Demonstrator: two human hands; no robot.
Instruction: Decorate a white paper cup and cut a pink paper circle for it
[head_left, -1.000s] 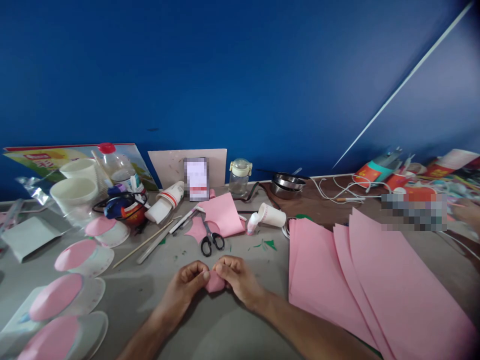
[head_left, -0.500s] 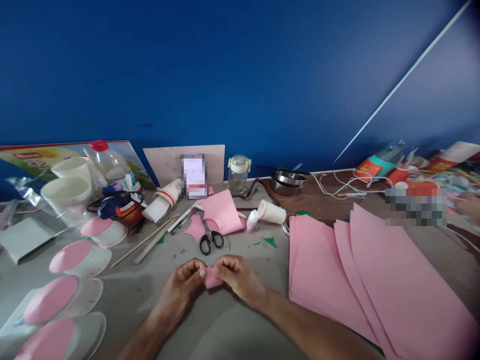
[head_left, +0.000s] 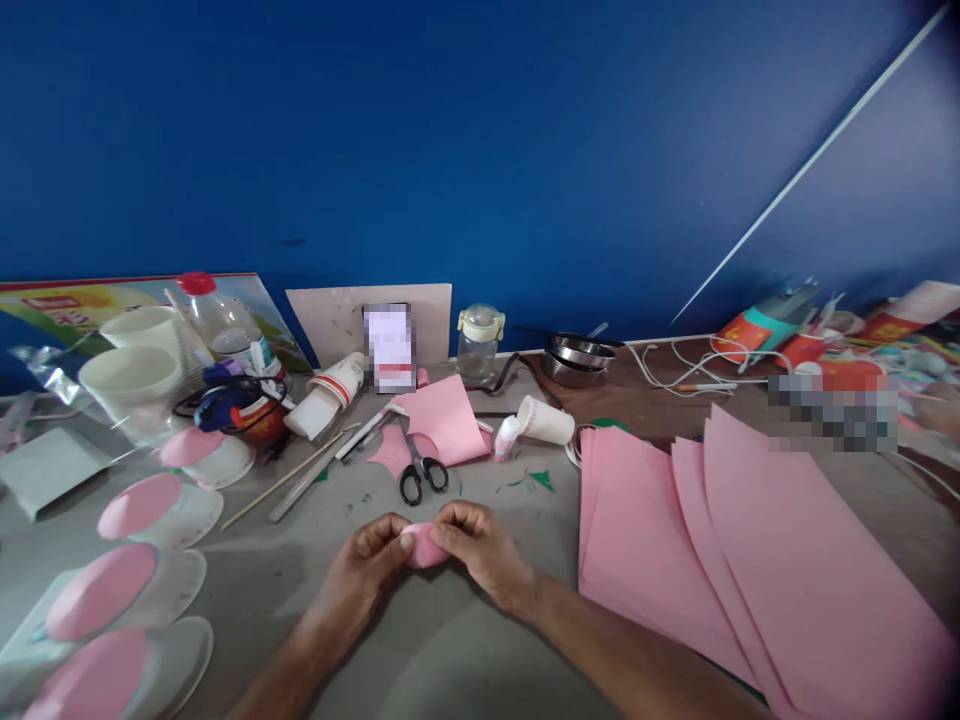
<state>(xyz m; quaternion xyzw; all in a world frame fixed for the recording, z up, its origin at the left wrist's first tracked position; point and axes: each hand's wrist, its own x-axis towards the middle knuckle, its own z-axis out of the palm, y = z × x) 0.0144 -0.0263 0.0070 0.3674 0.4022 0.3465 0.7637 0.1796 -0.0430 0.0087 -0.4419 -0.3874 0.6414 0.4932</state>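
A small piece of pink paper [head_left: 424, 548] is held between my two hands, low over the grey tabletop. My left hand [head_left: 369, 562] pinches its left edge between thumb and fingers. On the other edge, my right hand [head_left: 480, 550] has thumb and fingers closed. The paper looks curved, with a rounded lower rim. Just beyond my hands lie black-handled scissors [head_left: 424, 478], their blades on a cut pink sheet [head_left: 450, 420]. A small glue bottle [head_left: 506, 438] stands close to a paper cup [head_left: 546, 420] lying on its side.
Large pink sheets [head_left: 795, 560] cover the right side. Several white cups with pink paper discs [head_left: 105, 590] line the left. A wooden stick [head_left: 285, 482], a phone [head_left: 390, 350], a glass jar [head_left: 480, 345] and metal bowls [head_left: 577, 360] sit further back. Past white cables [head_left: 675, 370], another person's hand [head_left: 937, 410] shows.
The pink paper has gone from a folded, angular shape to a wider, rounded one between my fingers. Both hands keep their grip and have barely moved.
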